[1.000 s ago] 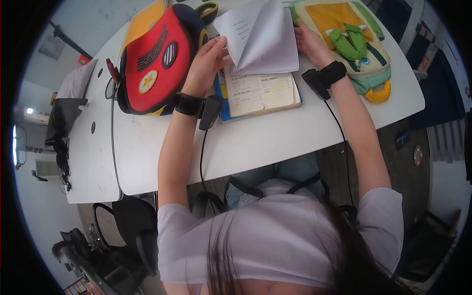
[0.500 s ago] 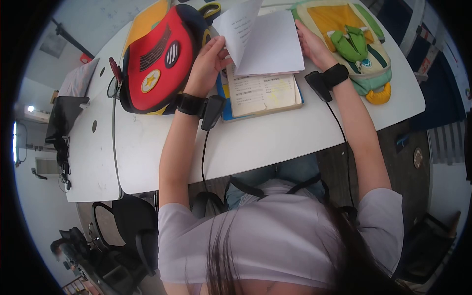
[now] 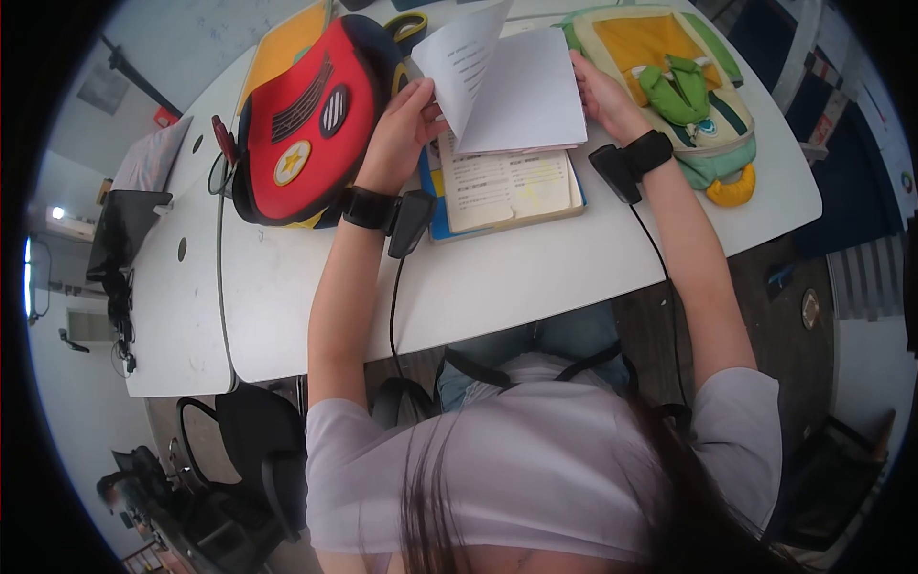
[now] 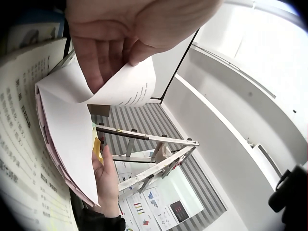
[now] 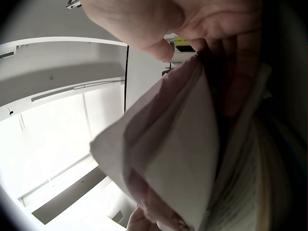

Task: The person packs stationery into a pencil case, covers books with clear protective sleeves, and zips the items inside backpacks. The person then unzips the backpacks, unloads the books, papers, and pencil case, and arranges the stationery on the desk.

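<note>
My left hand [image 3: 402, 134] pinches a printed sheet [image 3: 464, 72] between thumb and fingers. The sheet curls up at the left side of a stack of white paper [image 3: 535, 96], whose top page looks blank. In the left wrist view, the sheet bends over under the fingertips, and pinkish layers [image 4: 57, 159] show along the stack's edge. My right hand [image 3: 612, 100] holds the stack's right edge, with the thumb at the edge and the fingers behind it. Under the stack lies a thick book with a printed, yellow-marked page [image 3: 512, 187], atop a blue cover [image 3: 441, 228].
A red and black backpack [image 3: 306, 124] stands left of the papers, and a beige and green backpack [image 3: 712, 143] lies to the right. Both rest on the white table [image 3: 402, 306]. Cables [image 3: 660, 253] hang from the wrist cameras. A black office chair [image 3: 253, 430] is at lower left.
The printed sheet, earlier spread across the stack, has swung up and left, baring the blank page beneath. Both hands have stayed nearly in place.
</note>
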Motion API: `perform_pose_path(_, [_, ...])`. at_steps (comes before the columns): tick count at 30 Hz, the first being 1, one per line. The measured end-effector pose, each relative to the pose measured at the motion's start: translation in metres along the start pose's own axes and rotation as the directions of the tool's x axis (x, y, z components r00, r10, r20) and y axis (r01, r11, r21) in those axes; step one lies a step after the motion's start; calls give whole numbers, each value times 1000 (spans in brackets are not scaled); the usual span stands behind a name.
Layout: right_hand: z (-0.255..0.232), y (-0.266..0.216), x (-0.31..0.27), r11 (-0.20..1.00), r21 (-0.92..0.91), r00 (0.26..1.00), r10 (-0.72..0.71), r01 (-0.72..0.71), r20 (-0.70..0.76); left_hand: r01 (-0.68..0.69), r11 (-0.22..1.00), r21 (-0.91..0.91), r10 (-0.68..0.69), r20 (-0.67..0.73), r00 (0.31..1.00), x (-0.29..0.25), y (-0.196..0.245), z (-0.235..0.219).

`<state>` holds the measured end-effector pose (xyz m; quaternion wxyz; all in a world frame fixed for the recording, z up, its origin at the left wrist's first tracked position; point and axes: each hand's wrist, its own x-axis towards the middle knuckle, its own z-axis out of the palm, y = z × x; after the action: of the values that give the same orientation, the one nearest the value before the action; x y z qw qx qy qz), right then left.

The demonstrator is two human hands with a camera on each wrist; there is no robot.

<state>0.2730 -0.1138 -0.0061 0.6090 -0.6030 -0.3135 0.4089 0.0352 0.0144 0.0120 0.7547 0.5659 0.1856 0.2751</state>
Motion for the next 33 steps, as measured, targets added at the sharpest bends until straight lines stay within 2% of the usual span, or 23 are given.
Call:
perform_pose_path(6, [-2, 4, 4, 1000, -15, 1000, -19, 19, 1, 21, 1000, -12, -20, 40, 999, 0, 1, -3])
perform_pose_path(8, [-5, -1, 2, 1000, -21, 999, 10, -9, 44, 85, 996, -15, -81, 168, 982, -5, 9, 2])
perform_pose_path(9, [-6, -3, 1, 999, -29, 996, 38, -36, 85, 86, 996, -15, -82, 167, 983, -7, 12, 6])
perform_pose_path(12, [-3, -8, -4, 999, -43, 997, 33, -30, 73, 86, 994, 74, -99, 186, 978, -13, 17, 16])
perform_pose_path(13, [0, -11, -8, 999, -44, 997, 34, -30, 76, 24, 978, 209, -57, 155, 986, -13, 16, 15])
perform_pose_path(14, [4, -14, -14, 984, -179, 998, -6, 18, 62, -35, 939, 341, -10, 129, 992, -14, 16, 15])
perform_pose_path(15, [8, -15, -17, 948, -312, 997, -48, 63, 56, -35, 939, 341, -8, 124, 992, -16, 17, 14])
perform_pose_path(16, [5, -11, -13, 948, -312, 997, -48, 65, 62, -38, 899, 436, -15, 116, 993, -18, 20, 13])
perform_pose_path(17, [0, -4, -5, 924, -346, 987, -141, 161, 83, -40, 848, 528, -20, 106, 994, -21, 22, 12])
perform_pose_path(18, [-5, 1, 4, 891, -377, 967, -232, 255, 108, -39, 848, 529, -18, 101, 995, -25, 22, 11])
perform_pose_path(19, [-6, -1, 10, 891, -375, 966, -232, 257, 112, -25, 789, 614, -21, 67, 998, -31, 22, 10])
perform_pose_path(20, [-6, -4, 16, 875, -369, 949, -303, 314, 88, -6, 723, 690, -23, 32, 999, -36, 22, 10])
perform_pose_path(21, [-7, -5, 23, 857, -364, 927, -370, 366, 62, 0, 723, 691, -27, 28, 999, -41, 23, 10])
perform_pose_path(23, [-11, -1, 54, 851, -361, 919, -392, 380, 45, 170, 631, 757, -160, -87, 983, -50, 30, 11])
perform_pose_path(25, [-10, -1, 76, 737, -581, 893, -448, 346, -36, 165, 666, 728, -164, -73, 984, -55, 29, 6])
perform_pose_path(26, [-10, -1, 84, 595, -758, 889, -456, 267, -45, 156, 701, 696, -163, -56, 985, -59, 28, 4])
perform_pose_path(27, [-11, 0, 90, 597, -755, 889, -456, 271, -41, 159, 699, 697, -163, -62, 985, -62, 28, 2])
perform_pose_path(29, [-9, -1, 94, 423, -886, 892, -451, 189, -25, 136, 665, 734, -149, -48, 988, -66, 29, -1])
perform_pose_path(30, [-9, 2, 93, 421, -886, 892, -452, 195, -19, 137, 666, 733, -145, -53, 988, -67, 28, -4])
perform_pose_path(32, [6, -10, 44, 173, -903, 784, -575, 393, 231, 236, 655, 718, -245, -93, 965, -68, 23, -12])
perform_pose_path(33, [6, -15, 27, 172, -903, 786, -573, 394, 234, 238, 657, 715, -246, -95, 965, -69, 20, -14])
